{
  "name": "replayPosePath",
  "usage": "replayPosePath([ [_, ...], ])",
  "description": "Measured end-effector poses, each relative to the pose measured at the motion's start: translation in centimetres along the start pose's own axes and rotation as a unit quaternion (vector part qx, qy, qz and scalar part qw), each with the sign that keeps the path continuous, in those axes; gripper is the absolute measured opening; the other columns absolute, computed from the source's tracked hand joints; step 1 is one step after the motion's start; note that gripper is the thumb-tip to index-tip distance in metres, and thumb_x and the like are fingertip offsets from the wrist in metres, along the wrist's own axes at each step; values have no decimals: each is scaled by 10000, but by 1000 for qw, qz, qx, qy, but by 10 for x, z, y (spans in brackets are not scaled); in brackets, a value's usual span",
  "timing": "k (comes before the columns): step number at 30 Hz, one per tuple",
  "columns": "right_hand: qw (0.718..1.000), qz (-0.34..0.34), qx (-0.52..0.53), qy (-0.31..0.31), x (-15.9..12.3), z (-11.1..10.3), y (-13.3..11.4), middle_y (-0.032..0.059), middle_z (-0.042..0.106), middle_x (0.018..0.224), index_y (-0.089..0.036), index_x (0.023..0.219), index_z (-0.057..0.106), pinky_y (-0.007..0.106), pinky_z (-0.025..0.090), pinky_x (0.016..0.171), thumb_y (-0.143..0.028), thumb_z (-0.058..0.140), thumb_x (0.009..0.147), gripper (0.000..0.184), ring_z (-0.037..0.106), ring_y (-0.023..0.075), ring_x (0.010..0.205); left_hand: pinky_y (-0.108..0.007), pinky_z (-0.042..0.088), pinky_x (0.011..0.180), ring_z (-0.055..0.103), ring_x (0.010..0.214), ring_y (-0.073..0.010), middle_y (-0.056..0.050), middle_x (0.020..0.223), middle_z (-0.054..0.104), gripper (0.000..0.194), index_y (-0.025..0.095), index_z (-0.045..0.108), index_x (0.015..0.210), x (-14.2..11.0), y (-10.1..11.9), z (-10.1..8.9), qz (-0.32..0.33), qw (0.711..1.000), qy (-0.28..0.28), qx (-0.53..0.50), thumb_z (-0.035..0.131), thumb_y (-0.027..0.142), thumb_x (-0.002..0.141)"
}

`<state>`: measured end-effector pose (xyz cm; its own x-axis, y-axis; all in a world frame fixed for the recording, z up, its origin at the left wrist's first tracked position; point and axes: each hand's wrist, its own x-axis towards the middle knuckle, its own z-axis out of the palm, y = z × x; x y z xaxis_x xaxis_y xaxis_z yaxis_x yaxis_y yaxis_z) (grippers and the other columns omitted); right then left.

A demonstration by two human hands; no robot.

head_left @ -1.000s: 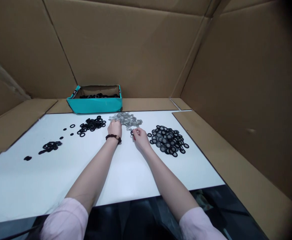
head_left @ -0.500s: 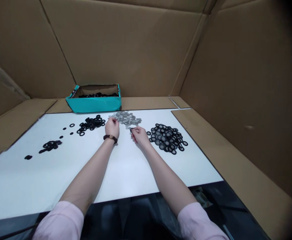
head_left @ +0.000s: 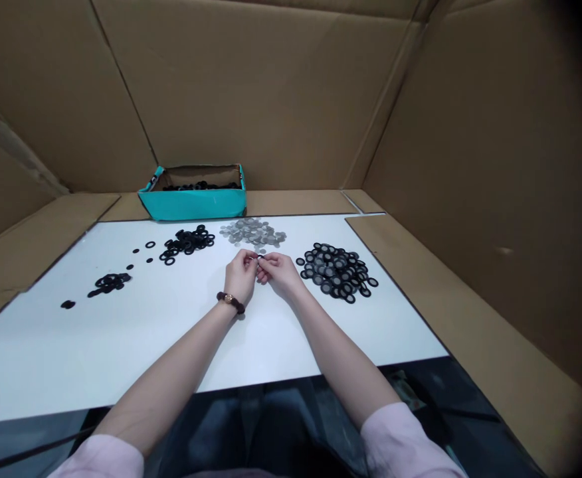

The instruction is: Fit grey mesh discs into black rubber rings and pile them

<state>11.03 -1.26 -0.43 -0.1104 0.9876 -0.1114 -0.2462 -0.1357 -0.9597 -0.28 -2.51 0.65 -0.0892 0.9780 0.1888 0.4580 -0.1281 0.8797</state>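
My left hand (head_left: 241, 273), with a dark beaded bracelet at the wrist, is closed in a pinch. A pale sliver at its fingertips looks like a small grey disc, mostly hidden. Against it, my right hand (head_left: 278, 271) pinches a small black ring (head_left: 261, 257). The fingertips of both hands meet around the ring, just above the white tabletop (head_left: 171, 352). Right behind them lies a heap of thin grey discs (head_left: 254, 232). To the right of my right hand spreads a pile of black rings with grey centres (head_left: 338, 271).
Loose black rings (head_left: 189, 241) are heaped at the back left. Nearer, a smaller cluster of black pieces (head_left: 109, 283) and a few dark discs (head_left: 68, 305) lie scattered. A teal box (head_left: 196, 205) holding black rings stands behind. Cardboard walls (head_left: 271, 99) enclose the table.
My left hand has come away from the edge of the grey disc heap, moving right and nearer to me. It now meets my right hand at the black ring. The view shifted slightly.
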Motion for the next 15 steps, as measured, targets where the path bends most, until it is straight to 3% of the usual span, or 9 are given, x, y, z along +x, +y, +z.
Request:
replayPosePath([
  [4, 997, -40, -63, 17, 1, -3, 5, -58, 518, 445, -170, 722, 509, 178, 364, 372, -291, 627, 667, 177, 482, 75, 378, -253, 435, 622, 575, 610, -141, 5, 651, 614, 206, 178, 597, 916, 3, 3, -4, -21, 1000, -22, 2, 523, 202, 725],
  [8, 981, -97, -167, 10, 0, -9, 6, -48, 526, 496, -176, 698, 523, 172, 351, 404, -275, 548, 694, 102, 503, 74, 438, -266, 430, 654, 573, 639, -146, -7, 674, 644, 149, 186, 643, 813, 8, 2, -9, -4, 998, -63, 24, 546, 233, 709],
  [11, 974, -97, -205, 2, -2, -13, 3, -39, 533, 500, -176, 657, 520, 180, 363, 424, -264, 532, 699, 98, 500, 73, 441, -275, 437, 661, 569, 654, -147, -24, 754, 677, 129, 180, 652, 753, 12, -3, -11, -6, 997, -78, 11, 568, 255, 691],
  [15, 982, -79, -172, 29, -3, -12, 0, -45, 512, 453, -179, 655, 511, 203, 386, 417, -263, 551, 684, 97, 476, 80, 395, -278, 444, 639, 564, 632, -151, -30, 669, 655, 132, 159, 654, 698, 14, -9, -7, -49, 995, -73, -47, 602, 274, 658],
])
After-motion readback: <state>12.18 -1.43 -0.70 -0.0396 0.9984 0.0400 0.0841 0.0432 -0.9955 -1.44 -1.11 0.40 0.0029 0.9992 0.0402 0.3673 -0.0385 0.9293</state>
